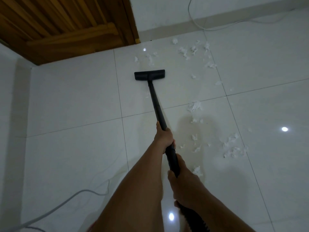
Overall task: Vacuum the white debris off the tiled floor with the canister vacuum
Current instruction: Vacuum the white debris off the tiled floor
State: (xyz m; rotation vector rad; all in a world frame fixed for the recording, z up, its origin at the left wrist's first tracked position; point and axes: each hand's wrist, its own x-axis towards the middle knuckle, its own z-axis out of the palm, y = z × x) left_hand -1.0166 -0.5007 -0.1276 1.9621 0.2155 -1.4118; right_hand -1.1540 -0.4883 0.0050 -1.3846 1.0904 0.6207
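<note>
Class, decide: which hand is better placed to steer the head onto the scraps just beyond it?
Probably left: the left hand grips the wand nearer the head, giving finer aim at the scraps; the right hand holds its rear end.

Left hand (164, 138), right hand (181, 180) around wand (154, 101)

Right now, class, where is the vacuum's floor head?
In the head view the black floor head sits on the tiled floor at upper centre, near the wooden door, white debris just beyond it and to its right.
</note>
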